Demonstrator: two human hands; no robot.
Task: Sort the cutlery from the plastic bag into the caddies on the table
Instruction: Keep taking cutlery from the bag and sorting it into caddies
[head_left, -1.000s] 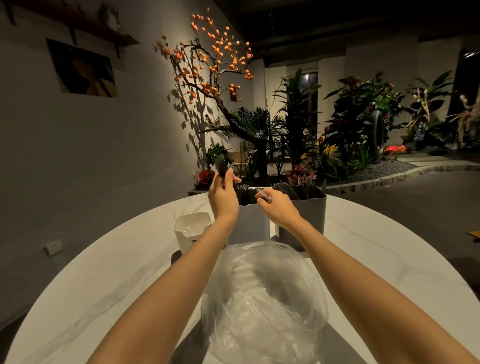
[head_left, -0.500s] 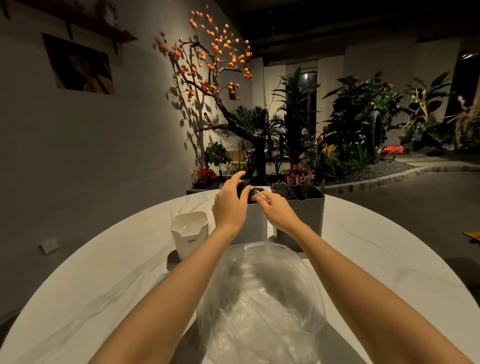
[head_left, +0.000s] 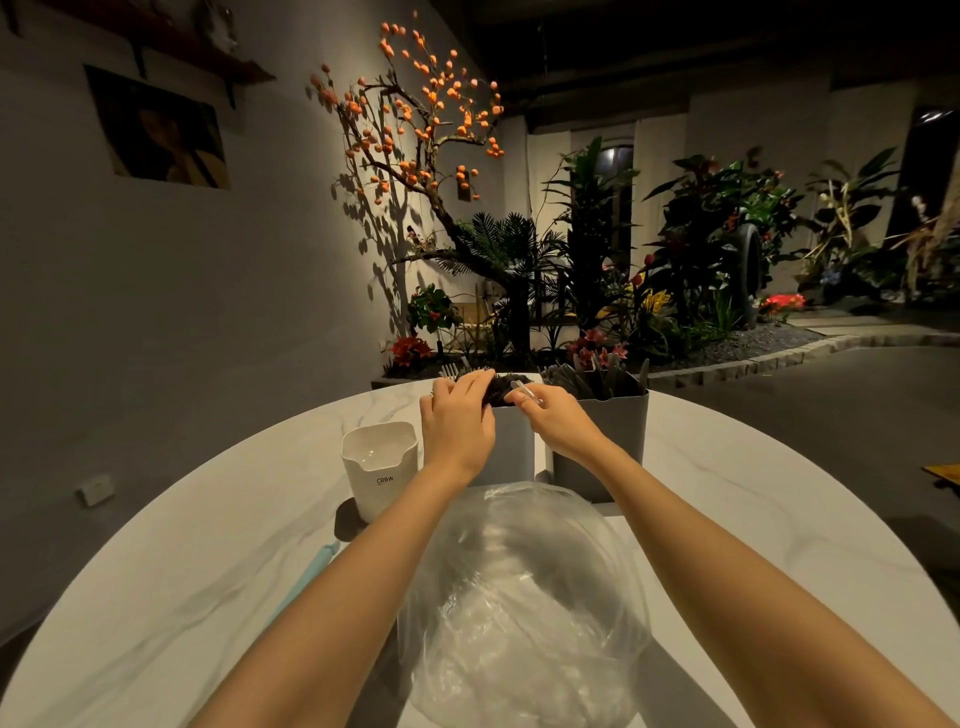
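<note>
Left hand (head_left: 457, 421) rests palm-down, fingers fairly straight, on dark cutlery (head_left: 506, 387) standing in the middle caddy (head_left: 511, 447). Right hand (head_left: 558, 423) pinches a clear plastic piece (head_left: 527, 391) just beside that caddy's rim. On the white marble counter (head_left: 753, 519), the clear bag (head_left: 522, 608) lies nearest, between both forearms. Behind it stand the grey caddy (head_left: 610, 447), full of dark cutlery, on the right, the middle caddy, and the white caddy (head_left: 379, 465) on the left. A pale blue strip (head_left: 306, 582) lies left of the bag.

clear plastic bag (head_left: 524, 613) nearest, caddies (head_left: 602, 441) behind
</note>
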